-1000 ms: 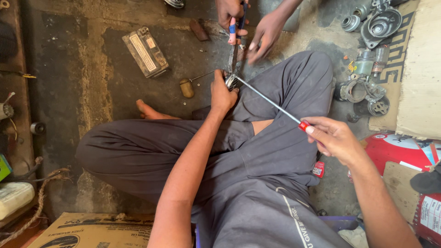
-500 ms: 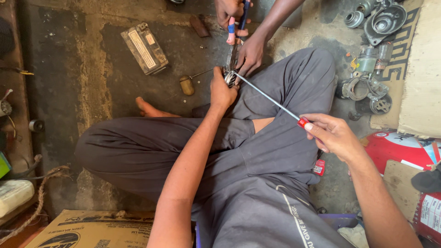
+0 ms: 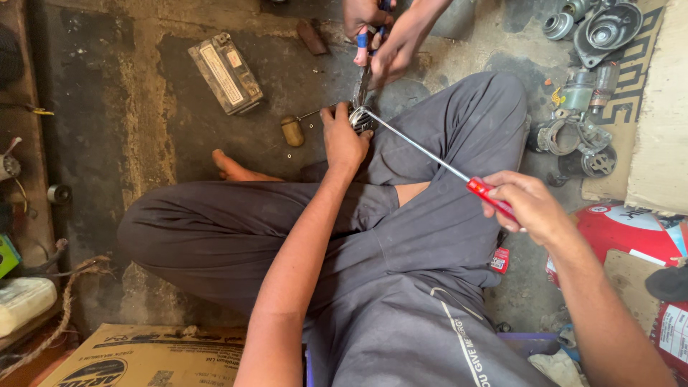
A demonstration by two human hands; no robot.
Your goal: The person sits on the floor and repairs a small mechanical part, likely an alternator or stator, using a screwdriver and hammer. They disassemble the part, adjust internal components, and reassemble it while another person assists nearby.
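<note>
Slippage looks the likeliest trouble: right hand (image 3: pixel 527 208) grips the red-handled screwdriver (image 3: pixel 430 159), its tip at the round metal part (image 3: pixel 362 118) clutched by left hand (image 3: pixel 344 140) upper centre; co-worker's hands (image 3: pixel 390 43) sit close.

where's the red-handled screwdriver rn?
Head view, right of centre: the red-handled screwdriver is in the right hand, its shaft running up-left to the small metal part by the left hand.

I see a long red-handled screwdriver (image 3: pixel 437 161), its shaft slanting toward ten o'clock into a small round metal part (image 3: pixel 360 119).
</note>
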